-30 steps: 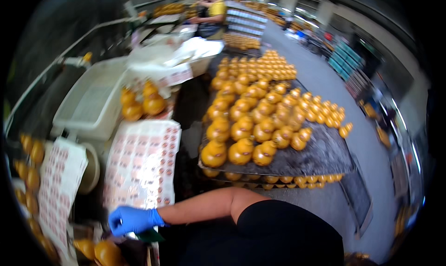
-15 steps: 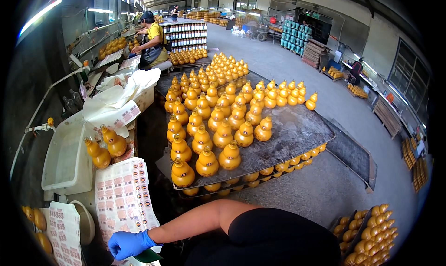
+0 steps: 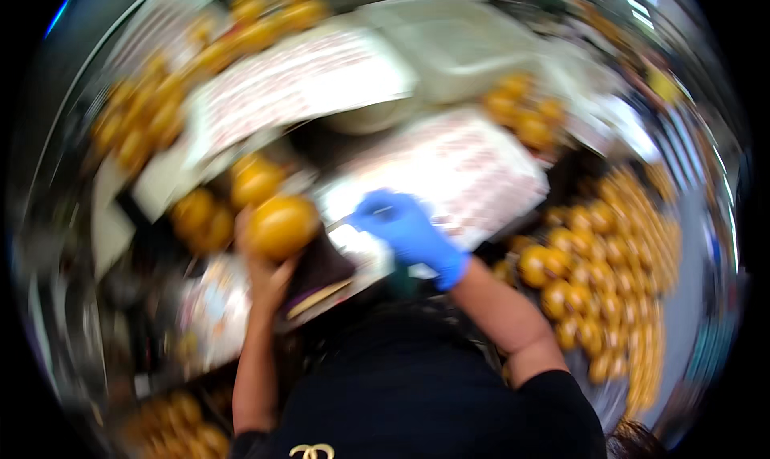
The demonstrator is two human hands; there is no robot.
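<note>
In my bare left hand [image 3: 263,276], held in front of my body, is a yellow-orange gourd-shaped bottle [image 3: 282,228], its rounded base turned up toward me. The narrower orange end [image 3: 255,178] shows beyond it. My right hand [image 3: 409,233] wears a blue glove, its fingers curled together over the near edge of a stack of printed label sheets [image 3: 473,166]. Blur hides whether a label is between those fingers. More orange bottles [image 3: 200,218] sit just left of the held one. A dark block with a pale edge [image 3: 321,270] lies beside my left wrist.
Another label stack [image 3: 305,86] lies farther off, partly over a round pale tub [image 3: 369,118]. Behind is a translucent basin [image 3: 449,46]. Gourd bottles stand at far left [image 3: 144,122], beside the basin [image 3: 525,110] and in rows on the right [image 3: 601,274]. A person in yellow [image 3: 662,86] is at far right.
The view has swung left and down to the bench. My left hand, out of sight before, now shows holding a bottle. My gloved right hand appears nearer the middle, at the label sheets.
</note>
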